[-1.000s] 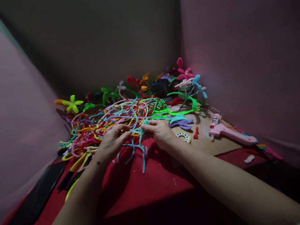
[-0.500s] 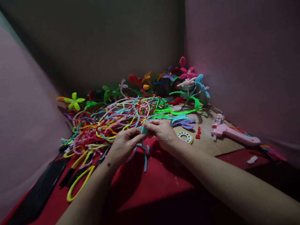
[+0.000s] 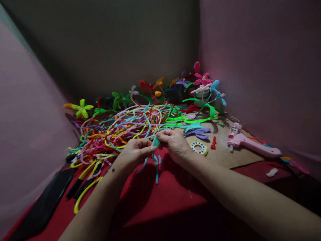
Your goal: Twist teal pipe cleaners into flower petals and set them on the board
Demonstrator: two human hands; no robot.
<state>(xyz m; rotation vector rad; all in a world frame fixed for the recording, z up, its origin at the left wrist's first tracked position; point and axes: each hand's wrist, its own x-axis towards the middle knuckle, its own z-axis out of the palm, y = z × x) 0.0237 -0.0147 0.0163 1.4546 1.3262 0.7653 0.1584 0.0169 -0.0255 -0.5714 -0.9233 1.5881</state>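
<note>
By the pile's (image 3: 125, 125) edge; turquoise piece (image 3: 156, 143) in hands (image 3: 177, 144)

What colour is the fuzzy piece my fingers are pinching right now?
The fuzzy piece is turquoise; it shows in the head view, the only one here.

1. A plain, dark grey back wall (image 3: 120, 43) stands beyond the flat, deep-red counter (image 3: 173, 197).
2. A smooth, dusky-pink right wall (image 3: 260, 60) faces a paler pink, sheet-like left wall (image 3: 22, 100).
3. The light is dim; shadow darkens the counter's near part.
</note>
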